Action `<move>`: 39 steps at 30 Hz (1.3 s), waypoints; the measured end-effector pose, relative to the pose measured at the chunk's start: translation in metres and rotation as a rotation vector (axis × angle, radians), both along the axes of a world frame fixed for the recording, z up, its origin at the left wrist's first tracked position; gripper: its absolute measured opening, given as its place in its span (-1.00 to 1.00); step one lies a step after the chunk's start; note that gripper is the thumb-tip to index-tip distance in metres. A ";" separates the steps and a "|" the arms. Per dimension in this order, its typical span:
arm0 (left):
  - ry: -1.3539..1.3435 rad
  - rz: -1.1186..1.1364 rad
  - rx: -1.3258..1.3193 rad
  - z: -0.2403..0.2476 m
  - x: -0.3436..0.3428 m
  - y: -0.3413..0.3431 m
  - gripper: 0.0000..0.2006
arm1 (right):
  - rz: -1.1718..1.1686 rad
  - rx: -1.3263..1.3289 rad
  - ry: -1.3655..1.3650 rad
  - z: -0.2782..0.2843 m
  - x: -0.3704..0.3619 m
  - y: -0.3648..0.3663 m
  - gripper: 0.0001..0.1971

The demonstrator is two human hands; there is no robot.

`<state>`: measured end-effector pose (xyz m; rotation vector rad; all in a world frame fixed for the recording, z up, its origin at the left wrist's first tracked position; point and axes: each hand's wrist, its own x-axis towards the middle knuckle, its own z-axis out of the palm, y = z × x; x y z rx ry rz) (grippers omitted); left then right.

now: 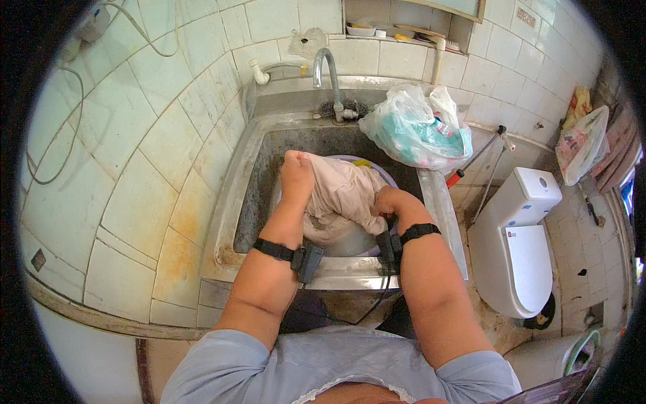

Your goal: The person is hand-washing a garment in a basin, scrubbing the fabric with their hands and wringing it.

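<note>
A wet-looking beige cloth (346, 192), perhaps a garment, is stretched between my two hands over a round basin with a pale purple rim (388, 176). My left hand (297, 178) is closed in a fist on the cloth's upper left corner, raised above the basin. At the cloth's right side, lower down, my right hand (392, 204) grips its bunched edge, with the fingertips partly hidden. Greyish water (351, 242) shows in the basin below the cloth. Something yellow (362, 163) lies at the basin's far side. The basin stands inside a metal sink (222, 232).
A curved faucet (328, 67) rises behind the sink. A clear plastic bag with teal packages (420, 131) rests on the sink's back right corner. To the right stands a white toilet (528, 262). Tiled wall (158, 158) closes the left side. Black straps with small devices circle both forearms.
</note>
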<state>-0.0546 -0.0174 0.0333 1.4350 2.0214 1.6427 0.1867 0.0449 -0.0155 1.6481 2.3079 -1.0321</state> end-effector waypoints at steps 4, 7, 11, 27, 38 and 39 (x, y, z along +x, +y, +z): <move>0.033 0.037 0.028 -0.010 -0.009 0.005 -0.82 | -0.130 0.259 0.130 0.026 -0.007 -0.003 -0.63; 0.004 0.026 0.058 -0.012 -0.010 0.012 -0.82 | -0.119 0.537 0.137 0.019 0.004 0.019 -0.70; -0.197 0.058 0.018 0.014 0.003 -0.007 -0.83 | -0.440 0.631 0.592 0.048 0.009 0.004 -0.74; -0.817 -0.268 0.568 0.112 -0.013 -0.007 -0.90 | -0.801 0.583 1.354 0.064 0.014 0.012 -0.79; 0.211 -0.276 -0.769 0.071 -0.039 -0.026 -0.68 | -0.023 0.096 0.367 0.059 0.010 -0.014 -0.84; 0.212 -0.269 -0.771 0.066 -0.048 -0.023 -0.68 | 0.037 0.024 0.220 0.062 0.007 -0.017 -0.86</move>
